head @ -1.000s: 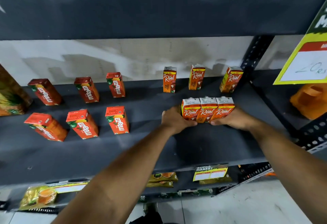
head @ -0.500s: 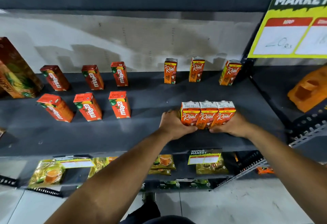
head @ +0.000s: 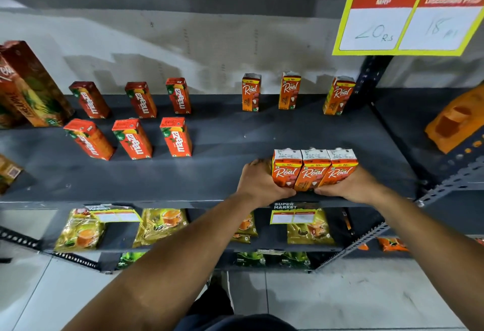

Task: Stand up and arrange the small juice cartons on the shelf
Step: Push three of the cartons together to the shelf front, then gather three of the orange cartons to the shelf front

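Our left hand and right hand clamp three touching Real cartons at shelf front; six Maaza cartons left, three Real cartons behind, spaced apart.

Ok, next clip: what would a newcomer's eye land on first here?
First, the three Real juice cartons pressed side by side between the left hand and right hand at the front right of the dark shelf. Then the six red Maaza cartons standing in two rows at the left, and the yellow price sign hanging at the upper right.
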A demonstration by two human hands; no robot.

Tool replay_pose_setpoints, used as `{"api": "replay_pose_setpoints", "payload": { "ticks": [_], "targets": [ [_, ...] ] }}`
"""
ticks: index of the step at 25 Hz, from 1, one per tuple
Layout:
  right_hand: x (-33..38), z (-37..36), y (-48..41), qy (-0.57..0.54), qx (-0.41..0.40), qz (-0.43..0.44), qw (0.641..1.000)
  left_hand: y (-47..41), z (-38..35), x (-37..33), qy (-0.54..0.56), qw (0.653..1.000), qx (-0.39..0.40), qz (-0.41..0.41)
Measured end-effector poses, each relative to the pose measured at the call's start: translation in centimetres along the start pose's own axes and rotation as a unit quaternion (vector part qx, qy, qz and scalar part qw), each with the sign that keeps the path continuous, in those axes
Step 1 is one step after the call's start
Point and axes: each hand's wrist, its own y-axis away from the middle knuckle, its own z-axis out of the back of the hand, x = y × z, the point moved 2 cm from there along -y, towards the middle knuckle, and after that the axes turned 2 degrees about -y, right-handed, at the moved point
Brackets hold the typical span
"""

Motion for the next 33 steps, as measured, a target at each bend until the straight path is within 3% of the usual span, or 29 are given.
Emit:
{"api": "replay_pose_setpoints", "payload": {
  "ticks": [10,19,22,25,28,29,30,33],
  "targets": [
    [-0.9,-0.1,-0.1,0.01,-0.005,-0.023,1.0,-0.5,-0.1,0.4,-0.007,1.0,0.022,-0.011],
    [-0.5,0.0,0.2,0.003,0.016,0.019,1.0,-0.2,0.1,0.3,-0.026,0.999,0.024,-0.031],
    [-0.8,0.9,1.3,-0.001,-0.001,0.04,0.999,0.3,0.6,0.5,0.049,0.997,0.061,-0.025],
    [-2.3,1.7,5.4,-0.07,-0.086,0.064,0.992,1.7,2.1,1.3,0.123,0.988,0.087,-0.043],
    [-4.7,0.0,11.2,-0.125,-0.212,0.115,0.962,4.7,4.4,3.2,0.131,0.987,0.031,-0.084],
    [-5.0,-1.4,12.7,-0.127,-0.221,0.109,0.961,5.9,5.5,4.3,0.13,0.986,-0.006,-0.102],
    [-4.9,-3.2,13.9,-0.114,-0.198,0.098,0.969,7.0,6.8,5.4,0.121,0.983,-0.052,-0.125],
    [-1.6,-8.8,14.4,-0.05,-0.027,0.113,0.992,8.9,12.5,9.2,0.09,0.95,-0.237,-0.181]
  ]
}}
